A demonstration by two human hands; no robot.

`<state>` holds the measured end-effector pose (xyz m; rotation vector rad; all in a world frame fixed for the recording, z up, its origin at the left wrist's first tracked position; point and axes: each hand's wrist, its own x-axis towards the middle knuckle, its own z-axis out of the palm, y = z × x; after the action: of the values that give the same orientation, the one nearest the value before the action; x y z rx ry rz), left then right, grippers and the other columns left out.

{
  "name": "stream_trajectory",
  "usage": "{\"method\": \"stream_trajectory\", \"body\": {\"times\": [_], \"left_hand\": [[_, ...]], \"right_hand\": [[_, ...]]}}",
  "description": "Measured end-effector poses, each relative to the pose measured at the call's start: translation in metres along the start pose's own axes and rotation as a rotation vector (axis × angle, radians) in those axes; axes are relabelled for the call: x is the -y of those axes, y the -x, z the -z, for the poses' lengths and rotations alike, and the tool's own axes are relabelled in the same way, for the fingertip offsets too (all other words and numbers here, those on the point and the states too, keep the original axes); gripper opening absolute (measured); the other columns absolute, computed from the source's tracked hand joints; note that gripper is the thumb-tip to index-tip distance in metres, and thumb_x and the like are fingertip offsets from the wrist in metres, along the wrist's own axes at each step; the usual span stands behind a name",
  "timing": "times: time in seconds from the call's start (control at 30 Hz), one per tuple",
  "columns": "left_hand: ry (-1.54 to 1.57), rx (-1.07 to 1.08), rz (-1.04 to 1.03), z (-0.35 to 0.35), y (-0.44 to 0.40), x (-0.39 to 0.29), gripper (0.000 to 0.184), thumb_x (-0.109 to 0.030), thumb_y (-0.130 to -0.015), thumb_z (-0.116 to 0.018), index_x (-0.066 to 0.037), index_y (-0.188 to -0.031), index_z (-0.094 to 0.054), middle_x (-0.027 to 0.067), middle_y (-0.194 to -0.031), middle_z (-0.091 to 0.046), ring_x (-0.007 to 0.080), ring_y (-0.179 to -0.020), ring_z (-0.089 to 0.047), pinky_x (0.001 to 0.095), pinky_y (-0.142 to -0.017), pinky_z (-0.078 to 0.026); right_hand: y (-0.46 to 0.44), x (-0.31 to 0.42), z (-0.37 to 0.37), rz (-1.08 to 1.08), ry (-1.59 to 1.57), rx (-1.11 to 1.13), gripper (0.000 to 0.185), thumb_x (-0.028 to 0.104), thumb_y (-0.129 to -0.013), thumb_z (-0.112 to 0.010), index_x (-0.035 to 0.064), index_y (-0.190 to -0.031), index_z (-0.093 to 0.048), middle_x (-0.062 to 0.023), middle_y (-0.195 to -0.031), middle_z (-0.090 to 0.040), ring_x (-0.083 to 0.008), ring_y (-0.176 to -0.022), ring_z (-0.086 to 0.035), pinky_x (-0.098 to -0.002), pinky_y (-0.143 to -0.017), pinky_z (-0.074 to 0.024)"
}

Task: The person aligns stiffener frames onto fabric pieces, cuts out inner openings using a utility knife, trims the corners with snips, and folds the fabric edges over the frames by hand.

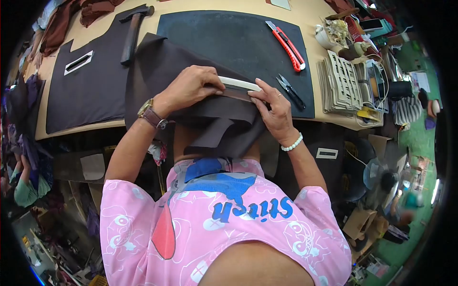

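Dark brown fabric lies partly on the table edge and hangs down over my lap in folds. Along its slot-like opening runs a white strip. My left hand, with a watch on the wrist, pinches the fabric at the strip's left end. At the other end, my right hand has thumb and fingers closed on the fabric, beside a bead bracelet. A red utility knife and black thread snips rest on the dark cutting mat, to the right of the fabric.
Another dark fabric piece with a white-framed slot lies left, a hammer on its edge. Stacked card pieces and a cluttered container stand right. Another person's hand shows far left.
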<state>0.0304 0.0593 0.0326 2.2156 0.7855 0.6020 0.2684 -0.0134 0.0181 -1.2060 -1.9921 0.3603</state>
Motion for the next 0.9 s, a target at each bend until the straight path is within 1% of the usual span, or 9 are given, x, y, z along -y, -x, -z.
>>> {"method": "stream_trajectory", "body": {"times": [0.17, 0.27, 0.37, 0.47, 0.5, 0.7, 0.8, 0.83, 0.9], "left_hand": [[-0.054, -0.092, -0.029, 0.002, 0.011, 0.009, 0.015, -0.007, -0.075, -0.068, -0.005, -0.089, -0.069, 0.0069, -0.079, -0.058, 0.0205, -0.074, -0.057, 0.0309, -0.065, -0.045], [-0.057, -0.141, -0.063, -0.004, 0.015, 0.012, 0.014, -0.007, -0.074, -0.068, -0.006, -0.088, -0.069, 0.0062, -0.078, -0.057, 0.0201, -0.074, -0.057, 0.0308, -0.065, -0.045], [-0.072, -0.164, -0.088, -0.006, 0.015, 0.014, 0.013, -0.005, -0.073, -0.068, -0.006, -0.086, -0.069, 0.0061, -0.078, -0.057, 0.0203, -0.074, -0.057, 0.0309, -0.065, -0.045], [-0.103, -0.160, -0.151, -0.004, 0.014, 0.017, 0.015, -0.002, -0.071, -0.070, -0.006, -0.085, -0.069, 0.0069, -0.078, -0.057, 0.0213, -0.074, -0.057, 0.0312, -0.065, -0.046], [-0.094, -0.172, -0.140, -0.004, 0.014, 0.015, 0.014, -0.003, -0.071, -0.070, -0.006, -0.085, -0.069, 0.0067, -0.077, -0.058, 0.0213, -0.074, -0.057, 0.0313, -0.065, -0.046], [-0.093, -0.162, -0.121, -0.003, 0.013, 0.011, 0.013, -0.001, -0.071, -0.068, -0.006, -0.084, -0.070, 0.0058, -0.076, -0.058, 0.0202, -0.072, -0.056, 0.0309, -0.063, -0.045], [-0.074, -0.163, -0.107, -0.005, 0.014, 0.014, 0.014, -0.002, -0.071, -0.068, -0.006, -0.084, -0.070, 0.0055, -0.076, -0.057, 0.0201, -0.071, -0.055, 0.0309, -0.063, -0.045], [-0.064, -0.170, -0.103, -0.005, 0.014, 0.013, 0.013, -0.003, -0.071, -0.068, -0.007, -0.084, -0.069, 0.0051, -0.076, -0.057, 0.0199, -0.071, -0.055, 0.0311, -0.063, -0.045], [-0.068, -0.182, -0.126, -0.006, 0.014, 0.016, 0.013, -0.003, -0.071, -0.069, -0.007, -0.084, -0.070, 0.0050, -0.076, -0.056, 0.0195, -0.071, -0.055, 0.0309, -0.063, -0.044]], "right_hand": [[0.007, -0.012, 0.008, 0.291, 0.172, 0.005, 0.034, 0.000, -0.077, -0.066, 0.0014, -0.110, -0.057, -0.0099, -0.087, -0.068, -0.0252, -0.082, -0.064, -0.0348, -0.077, -0.0515], [0.015, -0.011, 0.015, 0.262, 0.159, 0.014, 0.031, 0.001, -0.078, -0.066, 0.0010, -0.107, -0.058, -0.0109, -0.087, -0.067, -0.0251, -0.081, -0.065, -0.0352, -0.076, -0.0516], [0.017, -0.005, 0.007, -0.034, -0.060, -0.089, 0.030, 0.003, -0.078, -0.066, 0.0009, -0.107, -0.058, -0.0114, -0.085, -0.065, -0.0242, -0.077, -0.064, -0.0337, -0.073, -0.0506], [0.002, 0.003, 0.000, -0.309, -0.079, -0.118, 0.032, 0.005, -0.078, -0.066, 0.0012, -0.108, -0.057, -0.0103, -0.077, -0.062, -0.0237, -0.072, -0.062, -0.0329, -0.066, -0.0483], [-0.003, 0.002, -0.006, -0.296, -0.043, -0.136, 0.033, 0.004, -0.078, -0.066, 0.0009, -0.109, -0.057, -0.0093, -0.071, -0.058, -0.0237, -0.068, -0.059, -0.0330, -0.064, -0.0460], [-0.011, 0.002, -0.006, -0.209, 0.056, -0.059, 0.040, 0.006, -0.077, -0.065, 0.0019, -0.114, -0.053, -0.0139, -0.096, -0.055, -0.0270, -0.082, -0.058, -0.0344, -0.070, -0.0468], [-0.006, 0.001, 0.000, -0.186, 0.123, -0.002, 0.041, 0.009, -0.078, -0.065, 0.0023, -0.116, -0.052, -0.0149, -0.104, -0.053, -0.0294, -0.090, -0.056, -0.0360, -0.077, -0.0460], [-0.005, -0.001, 0.000, -0.148, 0.211, 0.014, 0.044, 0.015, -0.079, -0.065, 0.0026, -0.119, -0.051, -0.0147, -0.112, -0.051, -0.0314, -0.100, -0.053, -0.0389, -0.086, -0.0424], [-0.011, 0.001, 0.002, -0.125, 0.295, 0.006, 0.047, 0.019, -0.079, -0.066, 0.0030, -0.121, -0.050, -0.0145, -0.115, -0.050, -0.0320, -0.106, -0.050, -0.0399, -0.090, -0.0400]]}}
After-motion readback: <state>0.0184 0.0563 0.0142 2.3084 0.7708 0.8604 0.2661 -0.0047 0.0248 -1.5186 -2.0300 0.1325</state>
